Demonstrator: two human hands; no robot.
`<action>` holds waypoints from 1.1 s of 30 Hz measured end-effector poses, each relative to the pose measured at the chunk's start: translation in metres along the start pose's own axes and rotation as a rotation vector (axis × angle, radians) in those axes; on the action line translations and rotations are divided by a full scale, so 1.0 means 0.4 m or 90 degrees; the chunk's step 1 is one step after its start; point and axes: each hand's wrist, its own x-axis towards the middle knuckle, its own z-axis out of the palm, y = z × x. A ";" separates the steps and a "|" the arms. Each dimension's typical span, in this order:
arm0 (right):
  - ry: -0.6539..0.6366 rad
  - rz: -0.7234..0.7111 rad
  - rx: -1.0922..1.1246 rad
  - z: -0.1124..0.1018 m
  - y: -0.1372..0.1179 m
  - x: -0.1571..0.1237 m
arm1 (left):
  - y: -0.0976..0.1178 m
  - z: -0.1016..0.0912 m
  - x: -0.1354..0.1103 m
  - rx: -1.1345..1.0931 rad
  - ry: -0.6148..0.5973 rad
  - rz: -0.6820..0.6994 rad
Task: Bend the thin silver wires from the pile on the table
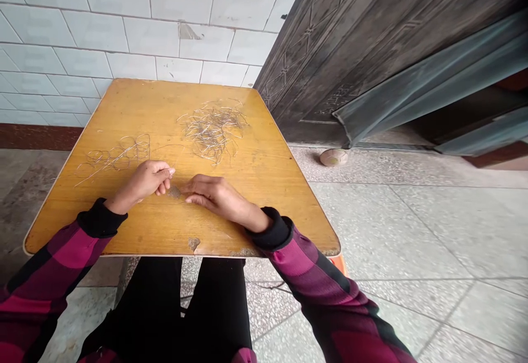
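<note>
My left hand (144,181) was pinched narrow at the fingertips, maybe on a fine wire, couldn't tell. My right hand (218,196) lay loosely curled beside it, looking empty. The tangled wire heap (212,132) sat far on the wooden tabletop (132,110), handy to reach, with looser wire loops (119,155) off left.

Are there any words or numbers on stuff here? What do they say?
No words, numbers or brands can be read on the yellow wooden tabletop; the dark door has a raised pattern, with one small patch too blurred to tell whether it is writing.
</note>
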 end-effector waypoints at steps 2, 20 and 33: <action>-0.021 -0.030 -0.060 0.005 0.012 -0.003 | 0.005 0.002 -0.001 -0.014 0.018 -0.008; -0.063 -0.013 -0.285 0.044 0.002 -0.007 | 0.002 0.043 -0.016 -0.109 -0.018 -0.053; -0.113 -0.101 -0.330 0.045 0.022 -0.003 | 0.004 0.037 -0.009 0.031 -0.117 -0.081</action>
